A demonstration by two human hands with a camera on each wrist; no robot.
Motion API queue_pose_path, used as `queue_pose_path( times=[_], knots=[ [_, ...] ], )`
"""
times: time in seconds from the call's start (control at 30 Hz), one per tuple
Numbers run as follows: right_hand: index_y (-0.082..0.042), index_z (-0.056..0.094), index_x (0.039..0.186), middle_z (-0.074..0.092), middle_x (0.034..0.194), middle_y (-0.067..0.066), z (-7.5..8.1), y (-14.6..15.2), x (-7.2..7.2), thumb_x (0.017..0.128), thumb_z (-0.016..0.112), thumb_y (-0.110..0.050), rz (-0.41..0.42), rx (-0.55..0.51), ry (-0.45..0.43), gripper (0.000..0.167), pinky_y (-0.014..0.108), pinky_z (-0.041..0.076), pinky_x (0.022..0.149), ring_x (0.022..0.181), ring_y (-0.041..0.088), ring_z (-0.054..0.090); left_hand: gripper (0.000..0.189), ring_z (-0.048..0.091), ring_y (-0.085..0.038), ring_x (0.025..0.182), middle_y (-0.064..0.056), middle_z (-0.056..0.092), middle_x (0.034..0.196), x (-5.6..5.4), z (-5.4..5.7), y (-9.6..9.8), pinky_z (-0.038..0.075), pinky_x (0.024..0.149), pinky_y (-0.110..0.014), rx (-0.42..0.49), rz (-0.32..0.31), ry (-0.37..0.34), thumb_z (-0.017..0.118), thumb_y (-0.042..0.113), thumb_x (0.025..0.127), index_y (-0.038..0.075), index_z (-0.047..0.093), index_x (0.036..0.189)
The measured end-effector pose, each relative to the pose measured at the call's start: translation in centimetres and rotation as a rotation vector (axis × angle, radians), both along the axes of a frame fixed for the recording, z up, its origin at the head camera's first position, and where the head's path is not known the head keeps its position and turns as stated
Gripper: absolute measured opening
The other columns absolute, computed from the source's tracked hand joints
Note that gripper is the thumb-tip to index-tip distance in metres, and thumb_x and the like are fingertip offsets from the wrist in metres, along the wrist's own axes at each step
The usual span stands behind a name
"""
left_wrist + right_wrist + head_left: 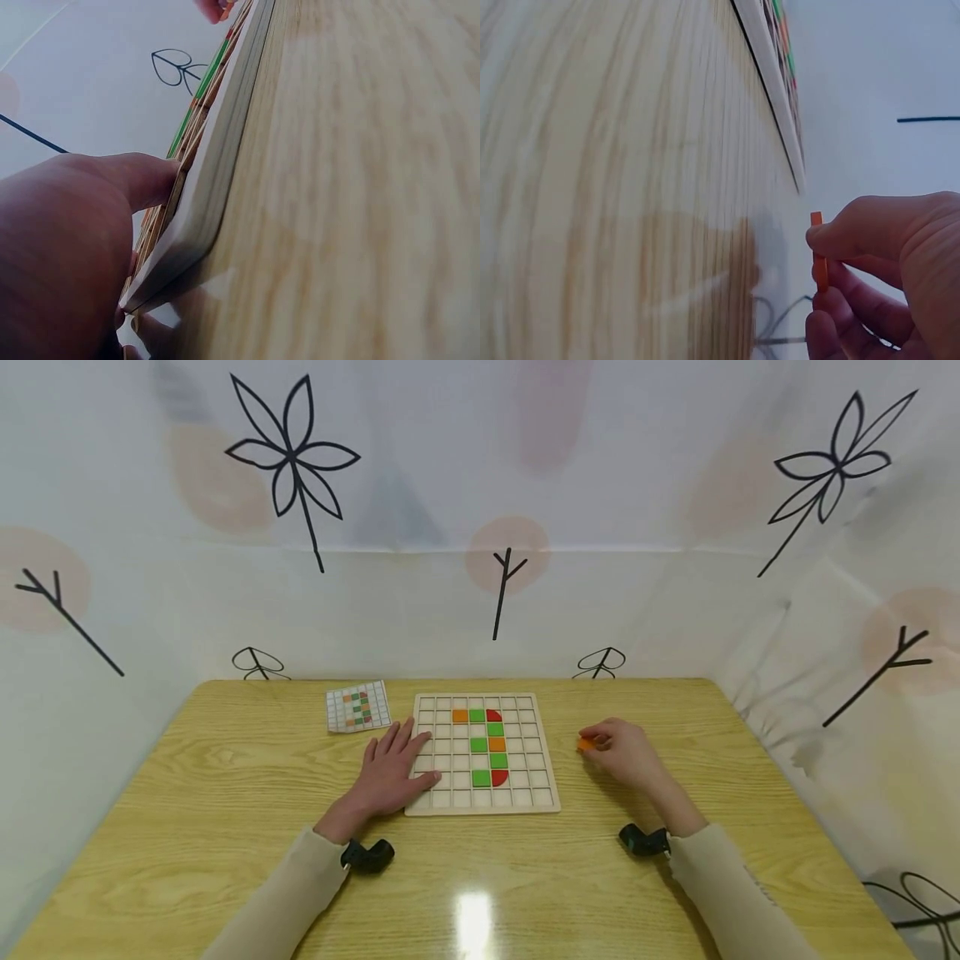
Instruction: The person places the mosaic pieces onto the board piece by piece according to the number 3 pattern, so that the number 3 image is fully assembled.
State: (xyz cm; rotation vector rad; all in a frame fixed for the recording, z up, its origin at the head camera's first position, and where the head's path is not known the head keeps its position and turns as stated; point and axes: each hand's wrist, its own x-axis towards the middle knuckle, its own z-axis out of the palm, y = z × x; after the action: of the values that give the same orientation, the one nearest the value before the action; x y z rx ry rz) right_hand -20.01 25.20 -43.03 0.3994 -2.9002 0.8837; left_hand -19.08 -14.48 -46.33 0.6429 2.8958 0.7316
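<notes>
A wooden grid board [445, 797] lies flat on the table, with several green square tiles [481, 778], two orange tiles [497, 744] and two red rounded tiles [499, 777] in its cells. My left hand [385, 777] rests on the board's left edge, fingers spread and straight. In the left wrist view its thumb [154, 180] presses on the board's rim. To the right of the board, my right hand [621, 753] pinches an orange tile [820, 259] between thumb and fingers, over the table.
Behind my left hand, a printed pattern card [357, 707] with a coloured grid lies on the wooden table [225, 793]. A white cloth with plant drawings [420, 602] hangs behind the table's far edge.
</notes>
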Motion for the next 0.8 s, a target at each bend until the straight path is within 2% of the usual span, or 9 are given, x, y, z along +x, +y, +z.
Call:
queue_pose_path(
  times=[0.37, 0.8],
  knots=[
    [0.002, 0.074, 0.109, 0.069, 0.102, 0.012, 0.3, -2.2, 0.3, 0.084, 0.079, -0.01, 0.058, -0.036, 0.011, 0.028, 0.045, 0.054, 0.081, 0.092, 0.029, 0.066, 0.071, -0.001, -0.035, 0.151, -0.013, 0.006, 0.166, 0.0, 0.0, 0.0, 0.001, 0.113, -0.065, 0.005, -0.001, -0.003, 0.057, 0.047, 0.099, 0.015, 0.032, 0.157],
    [-0.004, 0.076, 0.108, 0.068, 0.101, 0.004, 1.0, -5.7, 0.1, 0.082, 0.074, -0.006, 0.126, -0.058, -0.006, 0.026, 0.04, 0.052, 0.08, 0.089, 0.021, 0.06, 0.071, 0.002, -0.038, 0.151, -0.015, 0.008, 0.166, 0.0, 0.0, 0.0, 0.003, 0.113, -0.065, 0.006, -0.003, 0.017, 0.057, 0.046, 0.099, 0.014, 0.033, 0.157]
  ],
)
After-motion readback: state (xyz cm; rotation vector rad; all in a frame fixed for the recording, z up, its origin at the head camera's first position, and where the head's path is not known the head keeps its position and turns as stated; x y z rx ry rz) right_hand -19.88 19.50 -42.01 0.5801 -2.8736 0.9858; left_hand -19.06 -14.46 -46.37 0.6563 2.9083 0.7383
